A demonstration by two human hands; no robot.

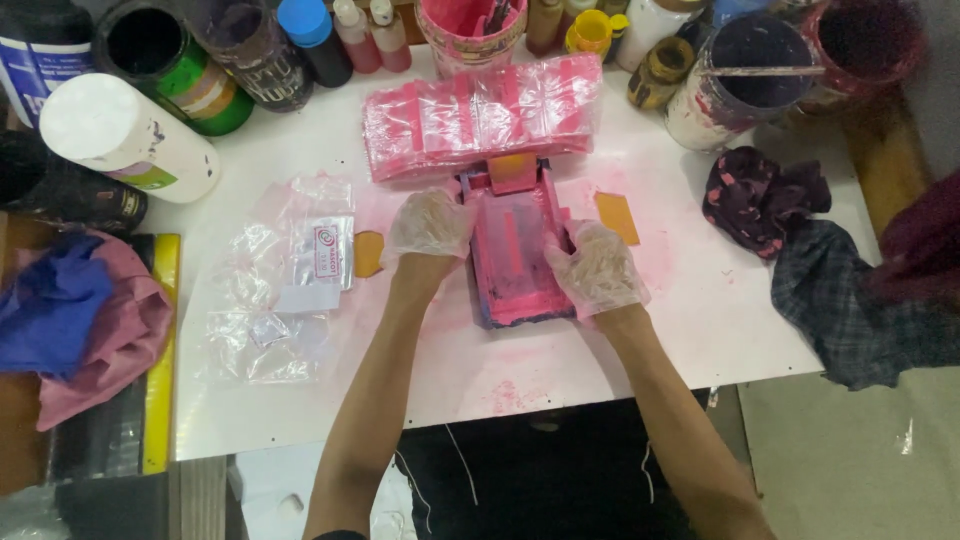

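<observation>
Blue and pink cloths (80, 320) lie bunched at the far left edge, beside a white table (700, 330) stained with pink powder. Behind them stand a white bottle (125, 135) on its side and an open green-banded can (165, 60). Next come clear plastic bags (275, 290), crumpled flat on the table, one with a small printed card inside.

Just right of the bags, the left hand (430, 225), in a thin clear glove, curls its grip closed on the left edge of a small pink-stained printing frame (515, 255). The frame lies flat at the middle of the table, its far end touching a stack of pink-printed plastic sheets (480, 120). The right hand (597, 268), gloved likewise, presses on the frame's right edge, fingers wrapped over the rim.

An orange card (617, 216) lies just beside that hand. Farther right sit a dark patterned rag (760, 200), a checked cloth (850, 300), and paint pots (740, 75) along the back.
</observation>
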